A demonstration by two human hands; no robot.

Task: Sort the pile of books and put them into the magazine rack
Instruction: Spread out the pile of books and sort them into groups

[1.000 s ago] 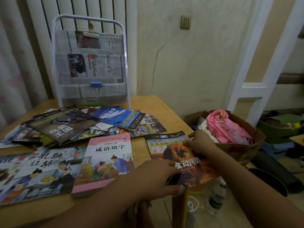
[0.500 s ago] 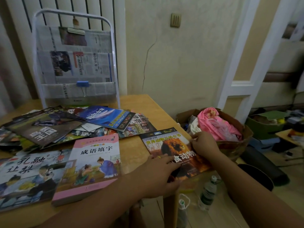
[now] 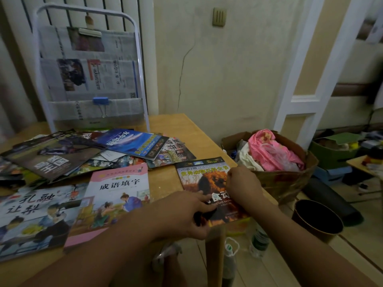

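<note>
A lion-cover animal book (image 3: 199,175) lies at the right front corner of the wooden table (image 3: 199,129), hanging slightly over the edge. My left hand (image 3: 184,214) grips its near left corner, thumb under the edge and fingers on the cover. On the book's right side, my right hand (image 3: 242,181) rests with curled fingers at the edge. A pink book (image 3: 116,195) and a wide picture book (image 3: 31,214) lie to the left. Behind them spreads a loose pile of magazines (image 3: 87,154). The white magazine rack (image 3: 91,71) stands at the table's back, lined with newspaper.
A cardboard box of cloth and pink bags (image 3: 275,162) stands right of the table. Close to it on the floor sit a dark round bin (image 3: 317,220) and two bottles (image 3: 259,241). More boxes and clutter (image 3: 339,150) fill the far right.
The view has shifted slightly. My right hand slid along the book's right edge toward me. The left hand keeps its grip on the near corner.
</note>
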